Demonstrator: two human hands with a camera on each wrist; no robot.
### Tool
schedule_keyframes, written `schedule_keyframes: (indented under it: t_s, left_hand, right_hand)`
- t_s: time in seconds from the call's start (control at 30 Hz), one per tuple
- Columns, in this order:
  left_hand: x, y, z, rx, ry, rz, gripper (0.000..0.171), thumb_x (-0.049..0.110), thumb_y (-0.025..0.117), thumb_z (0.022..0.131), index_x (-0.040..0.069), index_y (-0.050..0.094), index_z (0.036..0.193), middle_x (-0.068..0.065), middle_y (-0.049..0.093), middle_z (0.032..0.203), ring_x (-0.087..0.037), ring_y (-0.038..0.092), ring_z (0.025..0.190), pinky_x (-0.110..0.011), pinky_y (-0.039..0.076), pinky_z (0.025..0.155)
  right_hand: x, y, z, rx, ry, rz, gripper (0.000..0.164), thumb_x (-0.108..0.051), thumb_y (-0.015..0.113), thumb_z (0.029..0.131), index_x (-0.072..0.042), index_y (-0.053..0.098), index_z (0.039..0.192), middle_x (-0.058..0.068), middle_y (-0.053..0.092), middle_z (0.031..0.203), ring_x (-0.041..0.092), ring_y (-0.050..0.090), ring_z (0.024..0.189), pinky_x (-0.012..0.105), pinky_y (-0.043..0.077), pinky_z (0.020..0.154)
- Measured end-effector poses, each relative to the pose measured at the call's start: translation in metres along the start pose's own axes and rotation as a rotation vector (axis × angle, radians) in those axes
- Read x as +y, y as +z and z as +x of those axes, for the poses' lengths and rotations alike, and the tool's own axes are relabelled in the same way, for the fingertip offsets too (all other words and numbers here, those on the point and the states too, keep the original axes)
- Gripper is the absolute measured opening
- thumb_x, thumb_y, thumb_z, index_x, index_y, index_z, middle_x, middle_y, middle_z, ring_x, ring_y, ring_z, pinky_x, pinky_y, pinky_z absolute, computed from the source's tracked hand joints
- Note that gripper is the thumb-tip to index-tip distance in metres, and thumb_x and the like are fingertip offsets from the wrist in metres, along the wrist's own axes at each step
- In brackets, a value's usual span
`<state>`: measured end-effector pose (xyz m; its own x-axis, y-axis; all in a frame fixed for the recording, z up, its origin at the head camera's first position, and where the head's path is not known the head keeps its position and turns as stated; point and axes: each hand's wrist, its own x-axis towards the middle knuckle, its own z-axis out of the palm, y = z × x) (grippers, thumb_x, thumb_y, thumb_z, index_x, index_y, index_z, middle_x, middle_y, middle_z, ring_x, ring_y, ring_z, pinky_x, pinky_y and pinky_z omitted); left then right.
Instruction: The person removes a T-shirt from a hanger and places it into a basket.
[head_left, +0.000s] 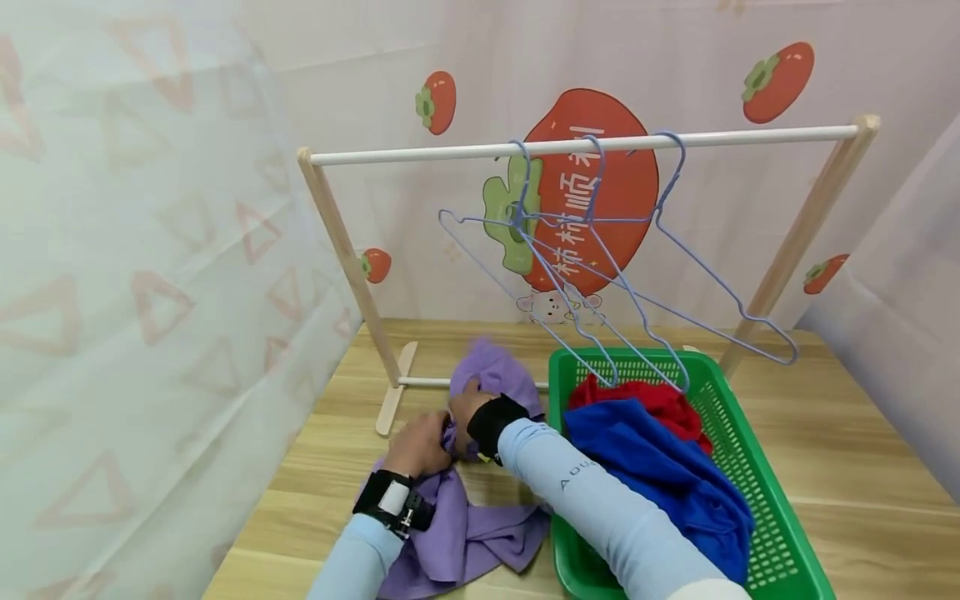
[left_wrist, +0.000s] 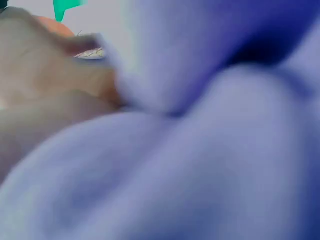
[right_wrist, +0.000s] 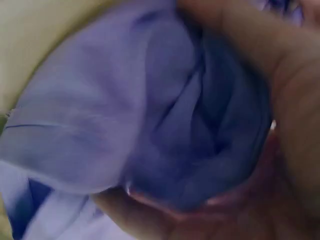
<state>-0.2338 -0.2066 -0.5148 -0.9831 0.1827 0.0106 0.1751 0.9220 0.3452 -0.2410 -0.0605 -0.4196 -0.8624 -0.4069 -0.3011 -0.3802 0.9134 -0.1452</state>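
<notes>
A crumpled purple garment (head_left: 446, 533) lies on the wooden table, left of the green basket. My left hand (head_left: 420, 446) grips it near its middle, fingers curled into the fabric. Just beyond, my right hand (head_left: 468, 412) holds a raised, bunched part of the same cloth, which is blurred at its far end. In the right wrist view, the thumb and fingers curve round a fold of the purple fabric (right_wrist: 95, 105). Close purple folds (left_wrist: 225, 165) fill most of the left wrist view and hide the left fingertips.
The green basket (head_left: 780, 508) holds a blue cloth (head_left: 667, 483) and a red cloth (head_left: 652, 404). Above it, several blue wire hangers (head_left: 660, 212) hang from the white rod (head_left: 420, 154) of a wooden-legged rack. A printed curtain (head_left: 150, 250) stands behind and at the sides.
</notes>
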Motion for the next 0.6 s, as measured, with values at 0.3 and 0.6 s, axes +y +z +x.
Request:
schedule_keyframes:
  t_s: [0.3, 0.6]
  left_hand:
    - [0.066, -0.091, -0.020, 0.328, 0.178, 0.020, 0.027, 0.006, 0.078, 0.073, 0.021, 0.073, 0.094, -0.002, 0.072, 0.091, -0.028, 0.070, 0.079, -0.042, 0.048, 0.053]
    - [0.170, -0.154, -0.044, 0.482, 0.515, 0.015, 0.048, 0.002, 0.074, 0.064, 0.022, 0.076, 0.107, 0.003, 0.069, 0.101, -0.024, 0.064, 0.090, -0.044, 0.055, 0.060]
  right_hand:
    - [0.026, -0.033, -0.025, 0.195, -0.129, 0.355, 0.016, -0.026, 0.069, 0.086, -0.013, 0.069, 0.096, 0.005, 0.068, 0.090, 0.018, 0.057, 0.073, 0.030, 0.045, 0.067]
    - [0.056, -0.071, -0.154, 0.593, -0.099, 0.532, 0.041, -0.019, 0.067, 0.090, -0.015, 0.067, 0.131, 0.005, 0.075, 0.108, 0.017, 0.068, 0.084, 0.032, 0.053, 0.071]
